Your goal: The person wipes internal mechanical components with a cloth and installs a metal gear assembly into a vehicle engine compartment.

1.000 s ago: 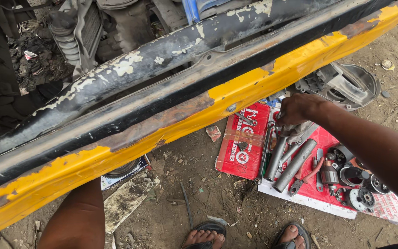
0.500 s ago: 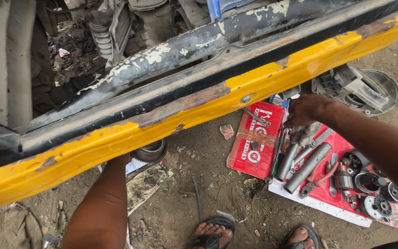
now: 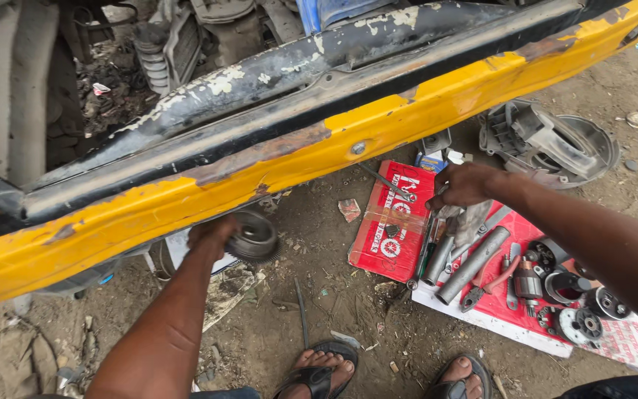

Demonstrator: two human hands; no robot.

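Note:
My left hand (image 3: 212, 235) reaches under the yellow car beam (image 3: 186, 207) and grips a round grey ribbed metal part (image 3: 255, 236) just below the beam's edge. My right hand (image 3: 463, 185) is curled over the top of the tool pile. Its fingers close on the end of a thin metal rod (image 3: 385, 179) that lies across a flattened red carton (image 3: 393, 229). Below that hand lie grey steel tubes (image 3: 474, 262) and red-handled pliers (image 3: 492, 284).
A red sheet (image 3: 526, 314) on the dirt carries bearings, round motor parts (image 3: 581, 325) and small tools. A large round metal housing (image 3: 548, 140) sits at the back right. Engine parts show behind the beam. My sandalled feet (image 3: 319, 373) stand at the bottom.
My left hand has come out from behind the yellow beam and now shows, gripping the round part. My right hand has stayed over the tools.

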